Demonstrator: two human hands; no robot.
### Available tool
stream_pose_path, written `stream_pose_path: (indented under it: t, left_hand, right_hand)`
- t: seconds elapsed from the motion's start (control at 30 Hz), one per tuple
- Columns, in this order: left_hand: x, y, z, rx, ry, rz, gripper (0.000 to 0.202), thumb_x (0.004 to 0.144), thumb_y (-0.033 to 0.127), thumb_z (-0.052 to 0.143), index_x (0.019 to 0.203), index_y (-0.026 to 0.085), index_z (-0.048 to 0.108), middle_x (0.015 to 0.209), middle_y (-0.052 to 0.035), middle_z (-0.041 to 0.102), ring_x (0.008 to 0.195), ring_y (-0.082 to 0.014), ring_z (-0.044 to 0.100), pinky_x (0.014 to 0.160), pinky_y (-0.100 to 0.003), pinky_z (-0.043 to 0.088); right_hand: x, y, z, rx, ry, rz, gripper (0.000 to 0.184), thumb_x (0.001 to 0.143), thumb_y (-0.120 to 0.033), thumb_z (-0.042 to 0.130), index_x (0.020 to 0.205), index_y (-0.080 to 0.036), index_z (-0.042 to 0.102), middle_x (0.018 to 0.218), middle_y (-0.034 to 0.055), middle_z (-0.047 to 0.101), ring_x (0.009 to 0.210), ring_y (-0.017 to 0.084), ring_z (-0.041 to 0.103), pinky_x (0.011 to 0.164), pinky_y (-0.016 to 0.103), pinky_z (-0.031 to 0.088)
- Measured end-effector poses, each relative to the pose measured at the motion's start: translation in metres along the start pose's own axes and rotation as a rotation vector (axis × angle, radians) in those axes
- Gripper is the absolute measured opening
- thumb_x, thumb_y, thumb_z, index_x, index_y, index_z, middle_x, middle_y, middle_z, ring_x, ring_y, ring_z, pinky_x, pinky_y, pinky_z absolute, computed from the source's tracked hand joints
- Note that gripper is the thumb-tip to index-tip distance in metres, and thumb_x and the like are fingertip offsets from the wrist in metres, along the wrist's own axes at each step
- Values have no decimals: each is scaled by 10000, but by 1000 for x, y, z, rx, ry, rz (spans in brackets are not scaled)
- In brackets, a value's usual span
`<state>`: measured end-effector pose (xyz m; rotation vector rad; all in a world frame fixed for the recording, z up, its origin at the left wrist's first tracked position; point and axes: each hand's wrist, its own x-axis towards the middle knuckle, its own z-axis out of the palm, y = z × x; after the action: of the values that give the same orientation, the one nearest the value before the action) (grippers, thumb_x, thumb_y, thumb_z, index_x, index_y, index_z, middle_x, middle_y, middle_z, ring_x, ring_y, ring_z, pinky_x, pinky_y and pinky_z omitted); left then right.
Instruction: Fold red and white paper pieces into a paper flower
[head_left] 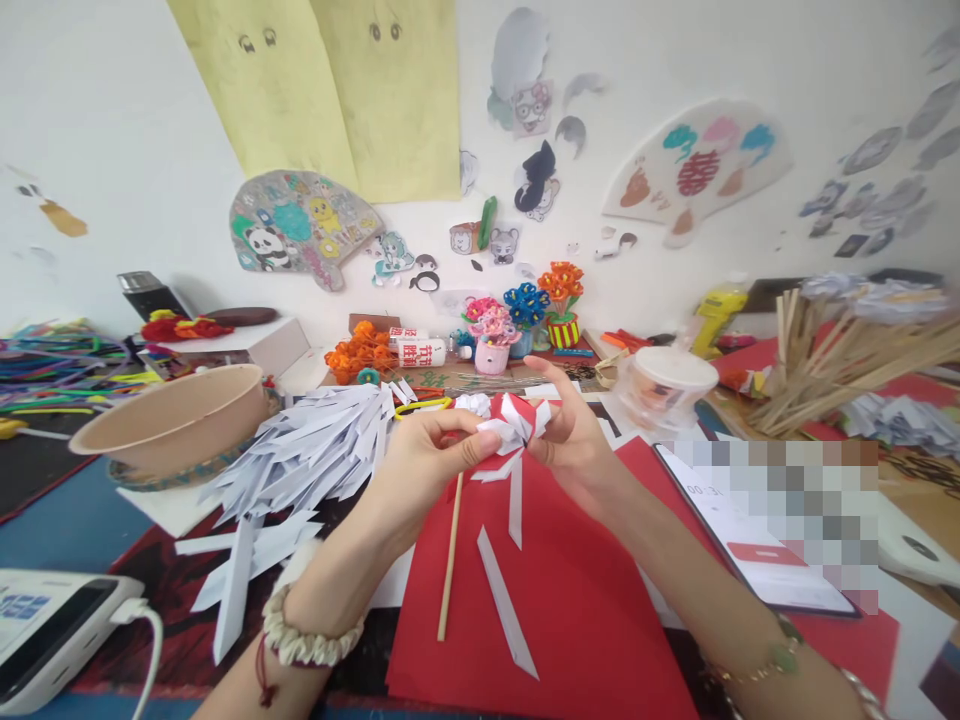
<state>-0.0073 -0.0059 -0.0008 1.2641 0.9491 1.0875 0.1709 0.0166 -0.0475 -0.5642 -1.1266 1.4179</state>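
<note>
My left hand [424,465] pinches the left side of a folded red-and-white paper flower [517,415]. On the flower's other side, my right hand [577,440] grips it between thumb and fingers, the index finger raised. A narrow white paper strip [516,505] hangs below the flower. Beneath my left hand a thin wooden stick [450,565] slants down; whether it is attached to anything I cannot tell. Another white paper strip [508,605] lies on the red paper sheets [592,600] under my hands.
At left are a heap of white paper strips [307,450], a beige bowl [172,415] and a white device with a cable [67,630]. A tablet [750,530] and wooden sticks [817,360] lie right. Small flower pots [491,357] stand by the wall.
</note>
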Motion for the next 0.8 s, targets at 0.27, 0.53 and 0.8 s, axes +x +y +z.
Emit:
stream_pose_path:
  t: [0.27, 0.53, 0.8]
  left_hand:
    - [1, -1, -9, -19, -115, 24, 323, 645, 439, 874, 636, 151, 726, 739, -24, 661, 748, -151, 535, 736, -260, 395]
    - [1, 3, -13, 21, -153, -6, 337, 728, 463, 798, 635, 161, 682, 716, -16, 596, 710, -158, 462, 701, -274, 338]
    - [0, -5, -5, -81, -184, -153, 389, 725, 513, 793, 689, 147, 668, 708, -13, 565, 691, -146, 440, 695, -268, 333]
  right_hand:
    - [-2, 7, 1, 18, -42, 58, 963, 598, -328, 946, 1399, -330, 411, 759, -61, 703, 727, 168, 663, 778, 302, 508]
    - [-3, 9, 0, 28, -41, 80, 938, 628, -351, 930, 1414, -333, 419, 824, -41, 740, 796, 179, 681, 806, 299, 504]
    - [-6, 9, 5, 39, -65, 58, 939, 633, -345, 930, 1424, -340, 424, 776, -57, 696, 812, 178, 661, 819, 303, 499]
